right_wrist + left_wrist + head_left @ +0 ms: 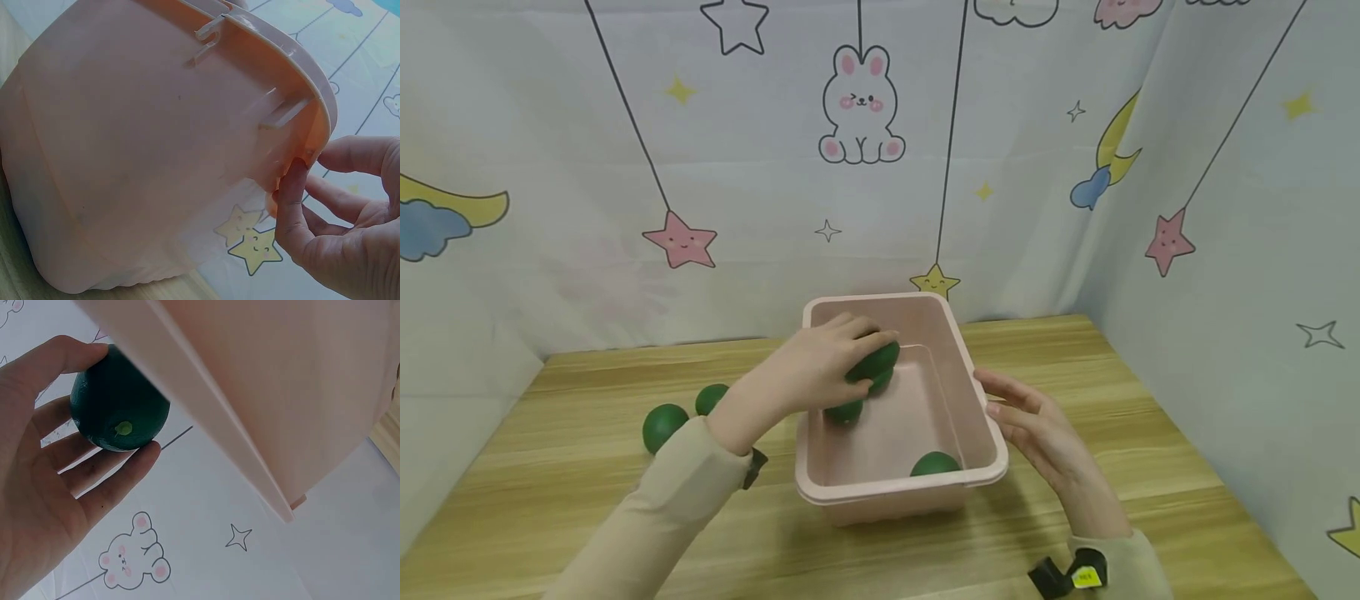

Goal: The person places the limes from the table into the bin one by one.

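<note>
My left hand (pixel 820 358) reaches over the left side of a pink plastic bin (pixel 898 490) and grips a dark green round fruit (pixel 880 358). In the left wrist view, that fruit (pixel 119 415) shows a pale green stem mark, with thumb and fingers around it beside the bin's rim. Below the hand, inside the bin, lie other green fruits (pixel 844 412), partly hidden, and one more (pixel 934 464) sits by the front wall. My right hand (pixel 1041 429) pinches the bin's right rim, thumb and fingers on either side of the edge in the right wrist view.
Two green fruits, one nearer (pixel 664 427) and one partly behind the left forearm (pixel 710 398), lie on the wooden table (pixel 760 550) left of the bin. A white printed curtain (pixel 760 167) hangs behind the table and along its right side.
</note>
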Motion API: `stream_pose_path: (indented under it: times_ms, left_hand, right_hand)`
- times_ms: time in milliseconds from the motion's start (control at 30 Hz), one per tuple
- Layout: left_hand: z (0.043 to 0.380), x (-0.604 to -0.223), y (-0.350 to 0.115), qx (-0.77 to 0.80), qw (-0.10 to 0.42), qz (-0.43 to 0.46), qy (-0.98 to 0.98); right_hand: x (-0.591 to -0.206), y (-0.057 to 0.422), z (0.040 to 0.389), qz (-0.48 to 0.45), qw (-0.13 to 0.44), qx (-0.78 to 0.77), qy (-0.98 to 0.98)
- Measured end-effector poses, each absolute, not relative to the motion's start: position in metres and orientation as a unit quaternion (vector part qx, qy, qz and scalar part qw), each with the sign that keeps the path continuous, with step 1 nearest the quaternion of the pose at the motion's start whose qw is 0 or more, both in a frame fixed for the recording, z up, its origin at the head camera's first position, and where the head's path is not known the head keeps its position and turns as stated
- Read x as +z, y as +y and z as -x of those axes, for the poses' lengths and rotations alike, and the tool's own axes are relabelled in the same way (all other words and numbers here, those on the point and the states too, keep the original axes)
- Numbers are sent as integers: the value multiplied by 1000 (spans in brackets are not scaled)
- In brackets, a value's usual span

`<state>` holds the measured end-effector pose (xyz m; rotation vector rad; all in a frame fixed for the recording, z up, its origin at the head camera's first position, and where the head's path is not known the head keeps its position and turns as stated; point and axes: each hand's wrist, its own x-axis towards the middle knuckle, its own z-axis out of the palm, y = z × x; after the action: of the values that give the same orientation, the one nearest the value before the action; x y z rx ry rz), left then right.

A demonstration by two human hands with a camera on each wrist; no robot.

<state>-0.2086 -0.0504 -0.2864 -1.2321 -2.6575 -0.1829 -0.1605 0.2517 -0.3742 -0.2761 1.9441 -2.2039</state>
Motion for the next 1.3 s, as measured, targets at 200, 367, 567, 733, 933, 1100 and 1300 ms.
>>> stream_pose_path:
  times_ms: [200, 367, 567, 733, 933, 1100, 1300]
  left_hand:
    - [208, -289, -44, -41, 91, 431, -897]
    - [209, -292, -39, -24, 85, 446, -890]
    - [209, -295, -34, -17, 75, 460, -885]
    - [208, -297, -31, -2, 54, 462, -885]
    - [207, -300, -25, 5, 17, 465, -885]
    - [207, -302, -23, 15, 3, 472, -881]
    - [208, -306, -23, 36, 22, 497, -867]
  right_hand:
    - [-374, 252, 161, 102, 92, -743, 654]
    - [-375, 252, 161, 103, 93, -745, 653]
    - [-375, 252, 161, 98, 94, -746, 652]
    - [-374, 252, 161, 94, 94, -746, 653]
    - [-374, 252, 160, 96, 95, -744, 655]
    - [-373, 252, 160, 100, 95, -743, 655]
    - [-373, 252, 160, 100, 95, -742, 656]
